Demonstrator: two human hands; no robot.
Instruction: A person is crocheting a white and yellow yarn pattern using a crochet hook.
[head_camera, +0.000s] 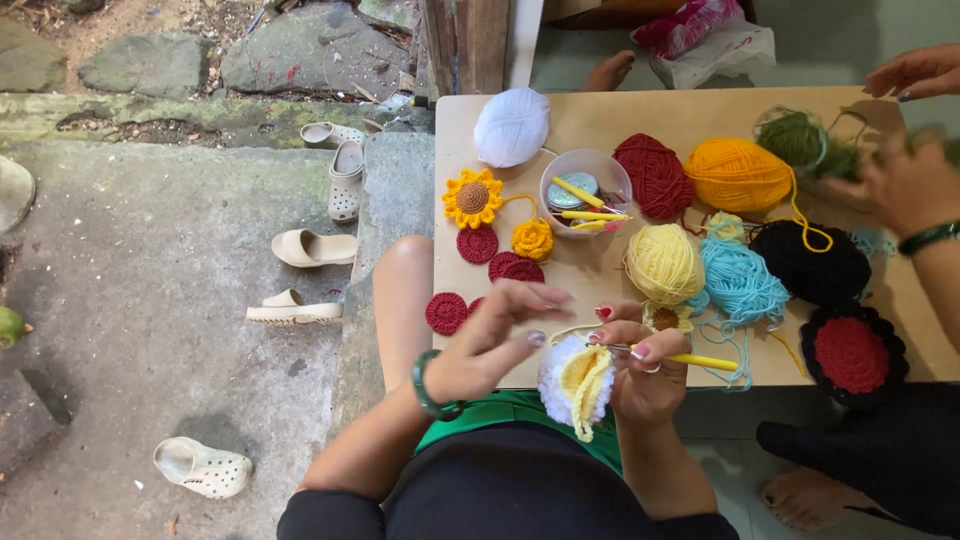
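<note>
My right hand (645, 370) grips a yellow-handled crochet hook (700, 361) and pinches a small white and yellow crocheted piece (573, 382) that hangs over my lap. Just left of it hovers my left hand (495, 340), fingers spread and holding nothing, with a dark green bangle (430, 390) on that wrist. Both hands are at the near edge of a low wooden table (590, 125). A thin yarn strand runs from the piece toward the pale yellow yarn ball (663, 262).
The table carries white (511, 126), dark red (655, 175), orange (738, 174), light blue (740, 281) and black (810, 262) yarn balls, a clear bowl of hooks (585, 190), a crocheted sunflower (472, 197) and red discs. Another person's hands (905, 180) handle green yarn at right. Sandals lie on the concrete at left.
</note>
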